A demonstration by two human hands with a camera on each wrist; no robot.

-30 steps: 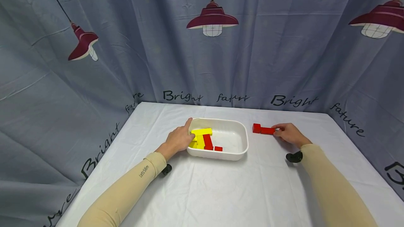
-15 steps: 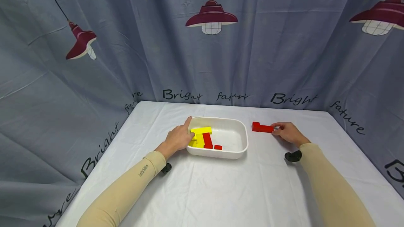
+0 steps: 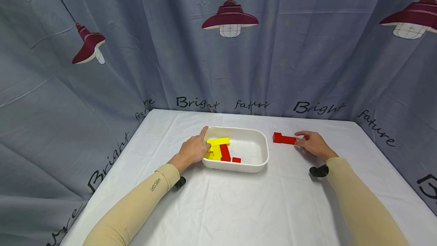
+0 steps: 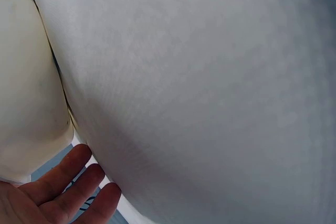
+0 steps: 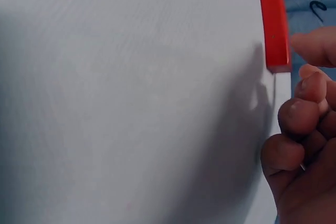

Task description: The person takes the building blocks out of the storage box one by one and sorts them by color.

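A white plastic tub (image 3: pixel 250 167) stands mid-table, with yellow and red blocks lying in its left part. My left hand (image 3: pixel 194 149) holds the tub's left wall, thumb over the rim and the other fingers outside; the left wrist view shows three of those fingers (image 4: pixel 68 179) beside the wall. To the right of the tub lies a long red block (image 3: pixel 288 140), its left end against a shorter red block (image 3: pixel 277 137). My right hand (image 3: pixel 312 144) is at the long block's right end, index finger raised and apart from the thumb. In the right wrist view its other fingers (image 5: pixel 298 116) are loosely bent.
A white cloth (image 3: pixel 239 208) covers the table. Behind it hangs a grey-blue curtain (image 3: pixel 177 67) printed with lamps and lettering. Dark wrist cameras sit under both wrists, the right one (image 3: pixel 319 171) low over the cloth.
The two red blocks have come into a straighter line. My right index finger has lifted and spread from the thumb, letting go of the long red block. My left hand stays on the tub.
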